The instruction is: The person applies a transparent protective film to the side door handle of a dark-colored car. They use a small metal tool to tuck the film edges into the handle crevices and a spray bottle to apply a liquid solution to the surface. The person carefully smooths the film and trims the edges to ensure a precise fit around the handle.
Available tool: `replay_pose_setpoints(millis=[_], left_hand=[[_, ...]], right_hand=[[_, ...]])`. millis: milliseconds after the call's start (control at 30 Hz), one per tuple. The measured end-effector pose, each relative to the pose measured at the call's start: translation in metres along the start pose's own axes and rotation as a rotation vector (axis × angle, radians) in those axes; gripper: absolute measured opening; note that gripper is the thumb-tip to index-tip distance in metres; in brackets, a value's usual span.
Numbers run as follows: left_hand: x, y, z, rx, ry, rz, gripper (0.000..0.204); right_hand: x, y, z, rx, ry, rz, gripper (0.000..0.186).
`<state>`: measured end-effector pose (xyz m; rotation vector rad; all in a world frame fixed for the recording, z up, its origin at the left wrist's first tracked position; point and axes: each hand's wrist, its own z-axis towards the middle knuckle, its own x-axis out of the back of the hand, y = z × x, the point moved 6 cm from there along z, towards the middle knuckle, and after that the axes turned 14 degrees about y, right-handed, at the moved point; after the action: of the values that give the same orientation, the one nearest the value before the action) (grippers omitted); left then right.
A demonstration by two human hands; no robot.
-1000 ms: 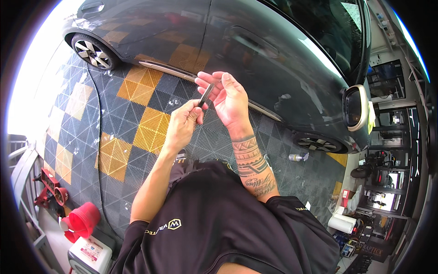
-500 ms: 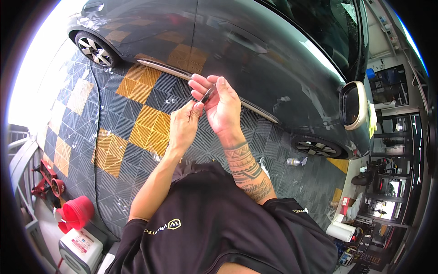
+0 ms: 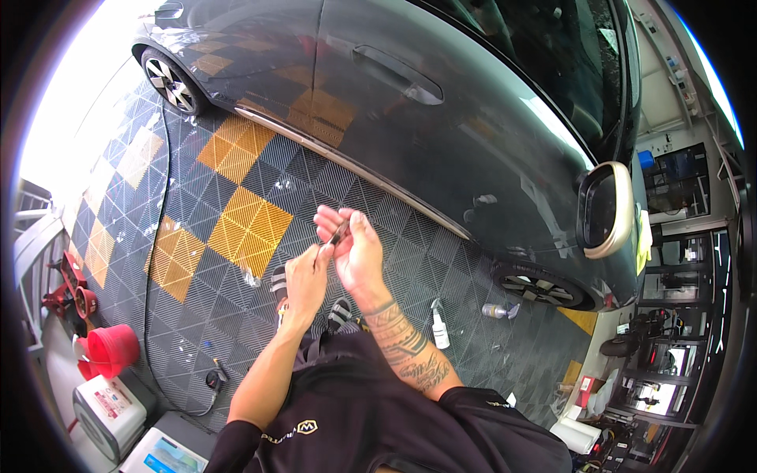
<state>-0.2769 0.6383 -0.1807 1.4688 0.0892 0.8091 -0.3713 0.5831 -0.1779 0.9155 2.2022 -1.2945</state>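
Observation:
My left hand (image 3: 306, 276) is closed, thumb on top, around the lower end of a slim dark tool (image 3: 340, 232). The tool's exact kind is too small to make out. Its other end reaches across the fingers of my right hand (image 3: 359, 256), close to the thumb. That hand is turned palm up, its fingers stretched out and its thumb raised. Both hands are close together in front of my body, above the tiled floor (image 3: 303, 189) and apart from the dark grey car (image 3: 394, 134).
The car's side mirror (image 3: 609, 209) juts out at the right. On the floor stand a white spray bottle (image 3: 440, 331) and a clear bottle (image 3: 498, 310). A black hose (image 3: 150, 315) runs down the left, near a red bucket (image 3: 114, 349) and a white-topped box (image 3: 110, 410).
Both hands have come down and closer to my body, still together at the tool. The view has shifted, bringing my feet and the white spray bottle into sight.

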Motion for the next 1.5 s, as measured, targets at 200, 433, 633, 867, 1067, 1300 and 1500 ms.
replay_pose_setpoints(millis=[200,433,633,867,1067,1300,1500], left_hand=[[0.007,-0.055,0.005,0.067,-0.042,0.060,0.036],[0.024,-0.159,0.049,0.271,-0.238,-0.232,0.041],[0.016,-0.203,0.103,0.409,-0.410,-0.561,0.020],[-0.002,-0.236,0.158,0.752,0.087,-0.981,0.020],[-0.025,-0.252,0.153,0.835,0.419,-1.013,0.023],[-0.074,-0.231,0.116,0.810,0.539,-0.980,0.020],[-0.123,-0.207,0.083,0.783,0.563,-1.022,0.019]], right_hand=[[0.017,0.057,0.028,-0.186,0.027,0.038,0.029],[0.006,0.118,0.105,-0.060,-0.013,-0.588,0.024],[0.032,0.114,0.221,-0.049,-0.012,-1.257,0.023],[-0.001,0.164,0.222,-0.221,-0.369,-1.123,0.032],[-0.008,0.168,0.219,-0.453,-0.466,-0.842,0.024],[0.035,0.127,0.237,-0.565,-0.448,-0.787,0.023],[0.061,0.077,0.244,-0.549,-0.520,-0.907,0.025]])
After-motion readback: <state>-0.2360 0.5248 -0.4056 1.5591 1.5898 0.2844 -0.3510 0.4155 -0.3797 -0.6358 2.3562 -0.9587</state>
